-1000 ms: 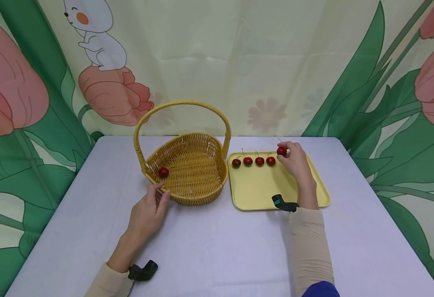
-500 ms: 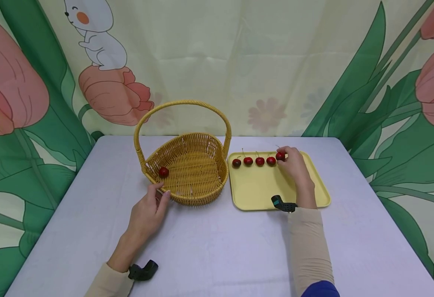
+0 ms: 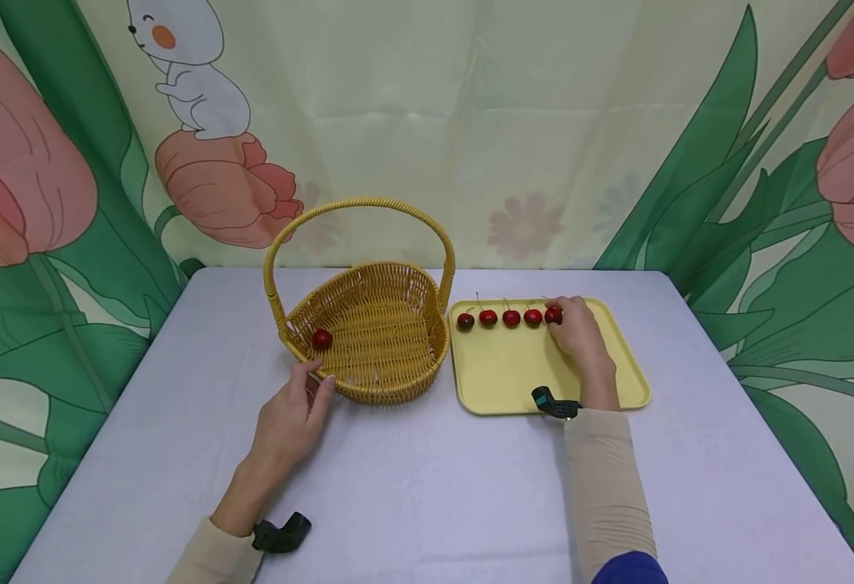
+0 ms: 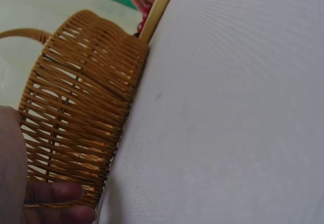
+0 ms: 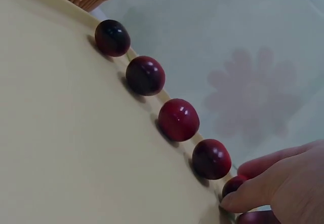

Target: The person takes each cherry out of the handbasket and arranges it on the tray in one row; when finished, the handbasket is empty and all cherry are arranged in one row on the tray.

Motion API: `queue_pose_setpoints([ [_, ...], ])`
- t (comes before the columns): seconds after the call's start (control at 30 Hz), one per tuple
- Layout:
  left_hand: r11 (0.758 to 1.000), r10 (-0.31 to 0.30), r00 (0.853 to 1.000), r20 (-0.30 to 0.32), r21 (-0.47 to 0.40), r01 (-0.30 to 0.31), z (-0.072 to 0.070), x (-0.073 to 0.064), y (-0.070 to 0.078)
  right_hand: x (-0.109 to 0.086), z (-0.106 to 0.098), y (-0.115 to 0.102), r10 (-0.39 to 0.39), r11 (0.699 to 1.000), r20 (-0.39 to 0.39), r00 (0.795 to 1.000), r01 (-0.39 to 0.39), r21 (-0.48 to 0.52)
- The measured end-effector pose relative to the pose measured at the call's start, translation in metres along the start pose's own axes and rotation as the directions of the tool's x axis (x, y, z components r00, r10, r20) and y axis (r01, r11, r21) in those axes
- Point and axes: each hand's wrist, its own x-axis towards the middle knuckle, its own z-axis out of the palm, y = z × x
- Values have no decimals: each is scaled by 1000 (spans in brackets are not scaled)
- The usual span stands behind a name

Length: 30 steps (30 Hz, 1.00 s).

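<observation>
My right hand [image 3: 580, 334] pinches a dark red cherry [image 3: 553, 315] at the right end of a row on the yellow tray [image 3: 503, 377]. The other cherries [image 5: 178, 120] sit side by side along the tray's far edge, stems pointing away. In the right wrist view, thumb and fingers partly cover the pinched cherry [image 5: 234, 185], low by the tray surface. To the left, my left hand [image 3: 289, 423] holds the near-left rim of a woven basket [image 3: 390, 395], with some fingers against its outer wall. One cherry [image 3: 321, 339] lies inside the basket at its left.
The basket's tall arched handle [image 3: 359, 201] stands upright. Basket and tray are next to each other on a white-covered table [image 3: 412, 495]. Behind them hangs a curtain [image 3: 558, 122] printed with flowers and a cartoon animal.
My right hand has lowered the cherry from above the tray's far edge to the right end of the row. The left hand and basket stay where they were.
</observation>
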Motion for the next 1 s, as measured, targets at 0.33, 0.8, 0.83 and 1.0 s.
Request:
queue_pose_setpoints([
  [0.33, 1000, 12, 1000, -14, -5, -12, -1, -1, -1, -2, -3, -1, -11, 1000, -15, 1000, 11, -9],
  [0.8, 1000, 19, 1000, -13, -7, -19, -1, 0, 0, -14, -29, -32, -41, 998, -143, 989, 48, 47],
  [0.83, 1000, 20, 1000, -13, -6, -20, -1, 0, 0, -15, -31, -35, -47, 997, -153, 987, 55, 51],
  [1.0, 1000, 24, 1000, -15, -3, -24, -1, 0, 0, -22, -37, -51, -72, 995, -190, 979, 85, 61],
])
